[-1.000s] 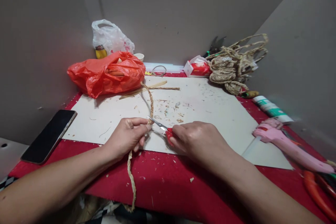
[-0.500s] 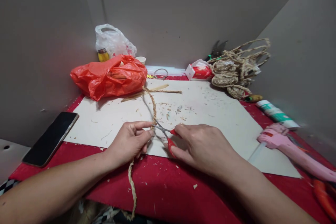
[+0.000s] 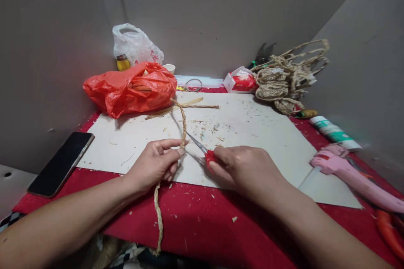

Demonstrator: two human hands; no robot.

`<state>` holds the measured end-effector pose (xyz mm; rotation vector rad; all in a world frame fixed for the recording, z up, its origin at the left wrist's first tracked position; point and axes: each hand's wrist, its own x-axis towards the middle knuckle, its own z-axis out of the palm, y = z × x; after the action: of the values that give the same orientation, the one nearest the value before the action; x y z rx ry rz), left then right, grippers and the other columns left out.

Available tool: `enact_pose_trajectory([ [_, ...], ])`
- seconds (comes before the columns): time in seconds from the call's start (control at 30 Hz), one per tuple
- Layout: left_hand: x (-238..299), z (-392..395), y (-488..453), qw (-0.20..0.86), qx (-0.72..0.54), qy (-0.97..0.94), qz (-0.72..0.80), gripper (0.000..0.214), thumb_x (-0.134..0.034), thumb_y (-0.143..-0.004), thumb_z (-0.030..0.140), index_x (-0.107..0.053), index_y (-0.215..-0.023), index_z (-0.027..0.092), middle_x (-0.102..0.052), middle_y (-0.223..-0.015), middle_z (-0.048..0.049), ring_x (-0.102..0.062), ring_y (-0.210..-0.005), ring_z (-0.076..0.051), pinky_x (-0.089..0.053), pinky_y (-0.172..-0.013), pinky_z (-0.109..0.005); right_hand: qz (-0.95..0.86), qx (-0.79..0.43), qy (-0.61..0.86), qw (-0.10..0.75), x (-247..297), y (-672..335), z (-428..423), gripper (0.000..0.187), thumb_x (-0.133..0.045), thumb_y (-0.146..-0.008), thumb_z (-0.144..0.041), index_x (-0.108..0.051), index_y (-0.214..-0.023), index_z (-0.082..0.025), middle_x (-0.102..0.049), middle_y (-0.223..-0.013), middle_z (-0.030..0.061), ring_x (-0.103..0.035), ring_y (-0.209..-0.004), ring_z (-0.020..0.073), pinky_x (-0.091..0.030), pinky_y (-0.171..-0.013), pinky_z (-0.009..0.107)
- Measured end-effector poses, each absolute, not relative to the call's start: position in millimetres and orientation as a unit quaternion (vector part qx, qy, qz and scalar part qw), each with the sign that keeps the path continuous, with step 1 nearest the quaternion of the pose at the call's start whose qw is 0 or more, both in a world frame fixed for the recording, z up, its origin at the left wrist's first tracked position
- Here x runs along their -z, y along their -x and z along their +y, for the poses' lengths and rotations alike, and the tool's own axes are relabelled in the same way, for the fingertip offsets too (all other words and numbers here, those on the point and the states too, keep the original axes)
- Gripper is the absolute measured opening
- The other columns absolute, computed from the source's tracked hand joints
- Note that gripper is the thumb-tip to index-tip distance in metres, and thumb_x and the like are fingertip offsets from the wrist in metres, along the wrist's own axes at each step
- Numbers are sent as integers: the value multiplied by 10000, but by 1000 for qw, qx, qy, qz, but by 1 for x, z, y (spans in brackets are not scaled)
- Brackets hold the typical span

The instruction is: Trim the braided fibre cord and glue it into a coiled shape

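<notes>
My left hand (image 3: 154,164) pinches a braided straw rope (image 3: 183,122) between thumb and fingers. The rope runs from the red plastic bag (image 3: 129,88) across the white board (image 3: 259,134), through my hand, and hangs over the table's front edge. My right hand (image 3: 246,168) holds small red-handled scissors (image 3: 202,150), blades pointing up-left with their tips right beside the rope, just above my left fingers. Small straw scraps lie scattered on the board beyond both hands.
A black phone (image 3: 59,164) lies at the left on the red tablecloth (image 3: 202,218). At the back stand a white plastic bag (image 3: 135,46), a small cup (image 3: 169,68) and a pile of coiled straw braid (image 3: 284,80). A pink glue gun (image 3: 350,174) and a tube (image 3: 334,133) lie right.
The scissors' tips have shifted up along the rope, from level with my left fingertips to just above them. My left hand keeps its pinch on the rope.
</notes>
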<state>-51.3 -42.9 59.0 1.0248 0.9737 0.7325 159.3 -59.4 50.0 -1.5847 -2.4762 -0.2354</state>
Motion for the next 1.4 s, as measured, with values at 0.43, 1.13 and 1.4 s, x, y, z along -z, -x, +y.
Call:
enact_pose_trajectory([
  [0.43,-56,-44,53,691,-346,-479,416,203,-691,-774,297,-559,-843,160,-527,-487,68,-405,-396,-35,-298,-404,-148,-816,-197,533,101,-64,-155,-63,260,-542,-758,-297,-425,-545,-203,-400,-473,-55,-334,-463,100,-213,-479,246],
  [1.13,-57,-43,55,741,-334,-447,372,153,-666,-795,264,-669,-862,127,-528,-499,58,-368,-364,-16,-283,-398,-153,-721,-351,547,241,-57,-167,-49,396,-559,-765,-463,-389,-526,-197,-282,-522,-54,-258,-509,89,-217,-452,231],
  [1.4,-58,-42,54,755,-356,-400,379,151,-649,-800,230,-657,-925,147,-472,-447,83,-298,-336,-17,-221,-382,-170,-775,-197,567,198,-65,-175,-53,333,-519,-779,-415,-408,-544,-206,-393,-486,-44,-336,-469,98,-255,-468,238],
])
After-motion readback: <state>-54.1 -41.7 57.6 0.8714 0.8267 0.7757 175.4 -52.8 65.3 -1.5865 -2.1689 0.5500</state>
